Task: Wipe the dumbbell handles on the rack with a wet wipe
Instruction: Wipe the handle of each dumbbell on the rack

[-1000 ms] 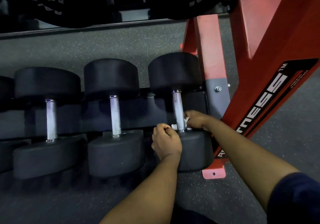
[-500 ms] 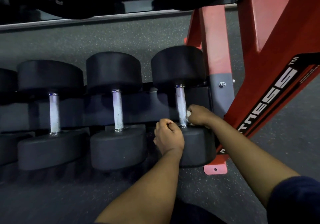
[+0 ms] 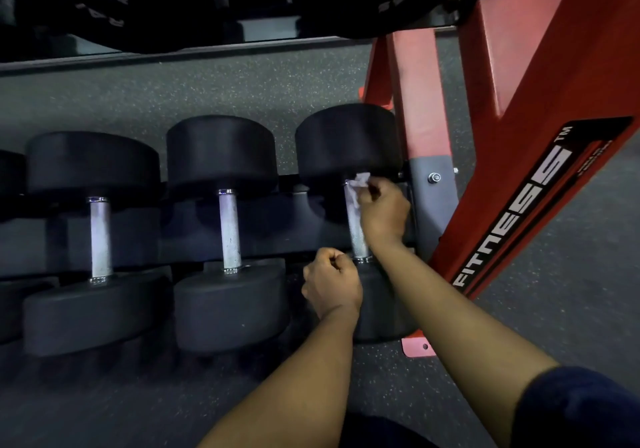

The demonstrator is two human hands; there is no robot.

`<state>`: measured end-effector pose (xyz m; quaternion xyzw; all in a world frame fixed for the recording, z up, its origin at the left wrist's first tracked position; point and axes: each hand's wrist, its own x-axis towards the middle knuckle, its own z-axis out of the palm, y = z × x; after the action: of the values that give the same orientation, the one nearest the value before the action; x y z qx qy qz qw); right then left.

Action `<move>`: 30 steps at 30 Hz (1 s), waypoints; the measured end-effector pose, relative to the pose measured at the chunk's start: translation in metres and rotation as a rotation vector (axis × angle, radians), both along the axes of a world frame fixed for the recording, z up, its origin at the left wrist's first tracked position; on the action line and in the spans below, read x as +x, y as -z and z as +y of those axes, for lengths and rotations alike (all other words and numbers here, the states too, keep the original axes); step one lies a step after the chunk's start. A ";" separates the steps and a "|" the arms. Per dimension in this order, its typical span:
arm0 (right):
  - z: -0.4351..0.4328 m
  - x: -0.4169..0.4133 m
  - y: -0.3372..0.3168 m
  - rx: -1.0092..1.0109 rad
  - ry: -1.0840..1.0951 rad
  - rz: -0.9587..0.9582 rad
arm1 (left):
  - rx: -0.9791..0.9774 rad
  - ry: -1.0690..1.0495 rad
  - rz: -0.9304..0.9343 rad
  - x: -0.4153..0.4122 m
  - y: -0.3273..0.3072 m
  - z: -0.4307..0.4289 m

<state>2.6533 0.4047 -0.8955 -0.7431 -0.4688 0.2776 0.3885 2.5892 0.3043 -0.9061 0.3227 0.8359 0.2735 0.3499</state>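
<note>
Three black dumbbells lie side by side on the lowest shelf of the rack (image 3: 270, 229). My right hand (image 3: 382, 214) holds a white wet wipe (image 3: 358, 186) against the far end of the rightmost dumbbell's silver handle (image 3: 358, 236), right under its far head. My left hand (image 3: 330, 283) is a closed fist beside the near end of that handle, over the near head; nothing shows in it. The middle dumbbell handle (image 3: 229, 229) and the left dumbbell handle (image 3: 99, 238) stand bare.
The red rack upright (image 3: 415, 101) and a slanted red frame (image 3: 540, 177) with white lettering close off the right side. Large black 15 kg dumbbell heads (image 3: 114, 1) hang on the shelf above. Speckled grey gym floor (image 3: 173, 101) lies behind and in front.
My right hand has slid the wipe from the near end of the rightmost handle up to its far end. My left fist has stayed beside the near head.
</note>
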 end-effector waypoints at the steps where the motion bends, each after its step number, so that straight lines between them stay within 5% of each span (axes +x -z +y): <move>1: 0.004 -0.008 0.002 0.022 0.023 -0.010 | -0.006 0.004 -0.004 0.000 0.000 0.000; 13: 0.028 -0.020 0.012 -0.086 0.434 0.229 | 0.003 0.013 0.008 -0.003 0.008 0.000; 20: 0.014 -0.017 0.007 -0.080 0.260 0.199 | 0.022 0.000 0.004 -0.001 0.011 0.001; 23: 0.040 0.000 0.031 -0.297 0.294 0.435 | 0.024 0.000 0.012 0.001 0.012 0.000; 27: 0.047 0.016 0.030 -0.713 -0.015 0.900 | 0.032 0.002 0.020 0.000 0.013 0.000; 30: 0.048 0.015 0.032 -0.809 -0.175 0.955 | 0.053 0.000 0.017 0.000 0.009 0.001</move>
<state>2.6679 0.4531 -0.9277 -0.5844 -0.1607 0.7647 0.2189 2.5895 0.3049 -0.9151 0.3340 0.8313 0.2927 0.3344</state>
